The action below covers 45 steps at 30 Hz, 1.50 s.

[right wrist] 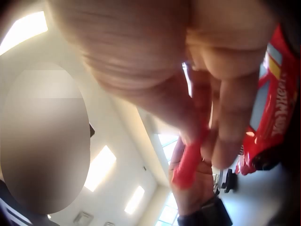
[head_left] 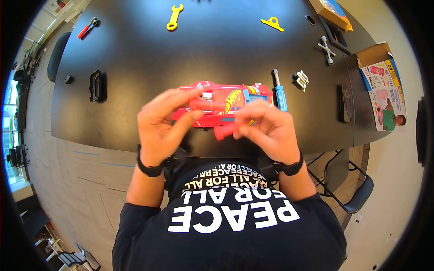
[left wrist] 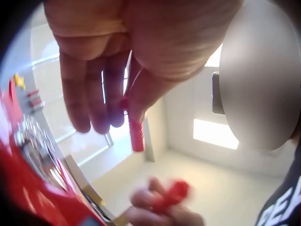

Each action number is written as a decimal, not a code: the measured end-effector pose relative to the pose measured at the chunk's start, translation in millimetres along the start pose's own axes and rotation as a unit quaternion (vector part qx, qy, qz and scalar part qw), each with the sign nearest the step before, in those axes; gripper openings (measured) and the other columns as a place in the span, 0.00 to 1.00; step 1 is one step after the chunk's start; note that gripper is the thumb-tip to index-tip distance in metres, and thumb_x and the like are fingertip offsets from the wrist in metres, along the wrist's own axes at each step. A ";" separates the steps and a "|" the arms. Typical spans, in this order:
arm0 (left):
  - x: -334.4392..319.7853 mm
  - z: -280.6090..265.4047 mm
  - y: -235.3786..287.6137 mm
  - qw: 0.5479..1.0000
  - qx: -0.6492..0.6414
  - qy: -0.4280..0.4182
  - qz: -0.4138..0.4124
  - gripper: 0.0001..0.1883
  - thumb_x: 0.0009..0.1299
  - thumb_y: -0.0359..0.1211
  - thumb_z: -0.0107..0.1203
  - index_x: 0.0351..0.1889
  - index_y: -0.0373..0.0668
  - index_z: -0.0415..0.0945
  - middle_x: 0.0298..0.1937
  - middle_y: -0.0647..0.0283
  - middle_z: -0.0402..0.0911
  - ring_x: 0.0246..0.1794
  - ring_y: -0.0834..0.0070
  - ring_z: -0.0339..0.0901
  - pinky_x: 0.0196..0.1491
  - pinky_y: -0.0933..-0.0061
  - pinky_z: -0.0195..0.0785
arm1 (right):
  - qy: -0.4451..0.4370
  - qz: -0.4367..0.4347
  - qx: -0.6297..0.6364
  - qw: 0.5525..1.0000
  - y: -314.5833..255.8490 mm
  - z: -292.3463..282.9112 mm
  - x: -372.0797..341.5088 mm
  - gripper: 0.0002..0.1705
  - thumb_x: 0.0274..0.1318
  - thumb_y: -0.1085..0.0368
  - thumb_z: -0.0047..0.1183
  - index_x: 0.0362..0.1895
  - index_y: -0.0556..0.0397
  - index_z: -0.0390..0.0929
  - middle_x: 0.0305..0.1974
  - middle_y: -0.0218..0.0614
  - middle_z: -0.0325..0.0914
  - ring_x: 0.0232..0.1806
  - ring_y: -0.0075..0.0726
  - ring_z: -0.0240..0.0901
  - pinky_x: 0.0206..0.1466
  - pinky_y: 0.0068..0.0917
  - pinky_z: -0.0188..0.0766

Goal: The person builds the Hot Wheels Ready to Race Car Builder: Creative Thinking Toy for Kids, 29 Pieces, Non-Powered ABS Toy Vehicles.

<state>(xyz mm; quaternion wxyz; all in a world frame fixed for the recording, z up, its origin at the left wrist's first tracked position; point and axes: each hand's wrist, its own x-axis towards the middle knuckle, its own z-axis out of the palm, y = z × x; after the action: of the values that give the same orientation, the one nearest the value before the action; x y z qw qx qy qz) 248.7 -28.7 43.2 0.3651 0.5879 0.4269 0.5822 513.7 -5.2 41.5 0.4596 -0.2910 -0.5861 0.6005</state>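
Both hands are raised over a red toy car [head_left: 217, 90] with "Hot Wheels" lettering, which lies on the dark table. With thumb and fingertips, the left hand [head_left: 165, 118] pinches a short red plastic rod [head_left: 210, 106]; its shaft looks ribbed in the left wrist view. The right hand [head_left: 270, 127] pinches a second red plastic rod [head_left: 223, 132], whose wider end points toward the left hand. In the right wrist view this red rod [right wrist: 188, 165] is blurred and sticks out below the fingertips. The two rods are held a little apart, partly covering the car.
A blue screwdriver [head_left: 280, 95] and a small grey-white part [head_left: 301, 81] lie right of the car. Farther back are a yellow wrench [head_left: 175, 18], a yellow piece [head_left: 272, 24], a red-handled ratchet [head_left: 88, 28] and a grey cross wrench [head_left: 326, 50]. A black part [head_left: 95, 86] lies left; an open box [head_left: 379, 77] stands right.
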 end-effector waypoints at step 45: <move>-29.3 10.9 -7.9 0.995 0.079 0.027 0.057 0.16 0.64 0.20 0.76 0.50 0.34 0.89 0.49 0.55 0.88 0.44 0.70 0.90 0.45 0.73 0.84 | 0.014 -0.117 -0.259 0.959 10.2 27.3 10.7 0.15 0.59 0.74 0.75 0.49 0.56 0.88 0.46 0.39 0.91 0.50 0.35 0.90 0.51 0.31 0.85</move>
<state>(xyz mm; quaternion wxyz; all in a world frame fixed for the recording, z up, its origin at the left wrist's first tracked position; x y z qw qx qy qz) 260.2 -52.2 24.4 0.2719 0.6222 0.4473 0.5822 482.9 -6.4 37.5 0.4441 -0.3379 -0.7447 0.3662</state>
